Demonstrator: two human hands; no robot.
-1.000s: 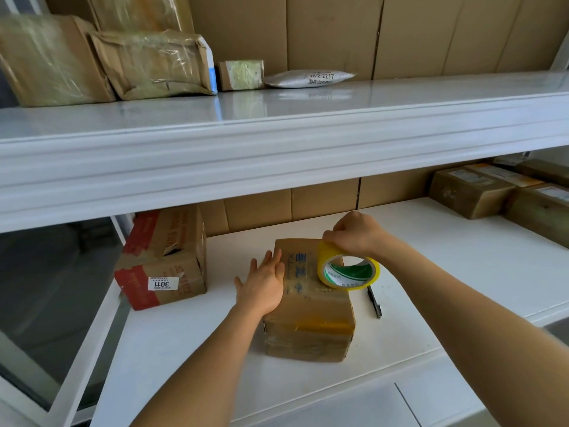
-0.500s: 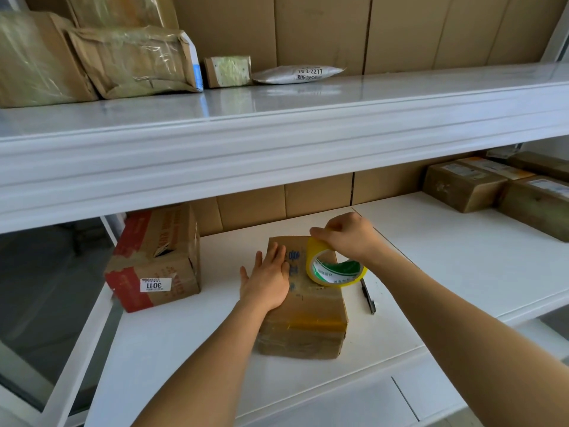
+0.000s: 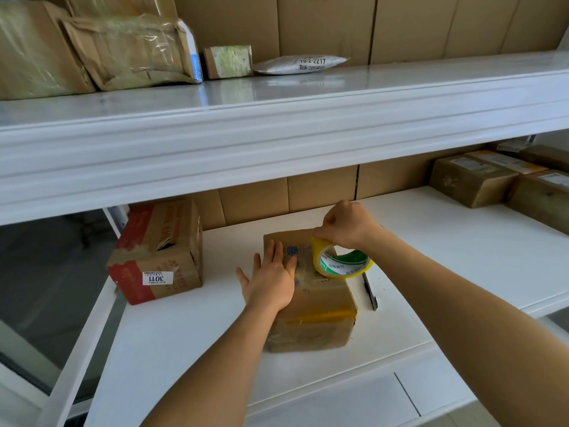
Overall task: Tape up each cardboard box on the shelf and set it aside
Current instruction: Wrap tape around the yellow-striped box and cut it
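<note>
A small brown cardboard box (image 3: 320,306) with a yellow tape band across its near top edge sits on the white lower shelf (image 3: 431,257). My left hand (image 3: 271,278) lies flat on the left part of its top, fingers straight. My right hand (image 3: 346,224) grips a roll of yellow tape (image 3: 341,261) with a green and white core, held on the far right part of the box top. A second box (image 3: 160,251) with red print and a white label stands to the left, its top flap partly torn.
A black pen (image 3: 369,291) lies on the shelf right of the box. Several taped boxes (image 3: 474,180) sit at the far right. The upper shelf (image 3: 277,118) holds wrapped parcels (image 3: 132,52) and a white mailer bag (image 3: 301,64). Cardboard sheets line the back.
My right hand has drawn the tape roll slightly toward the far edge of the box top. My left hand stays flat on the box.
</note>
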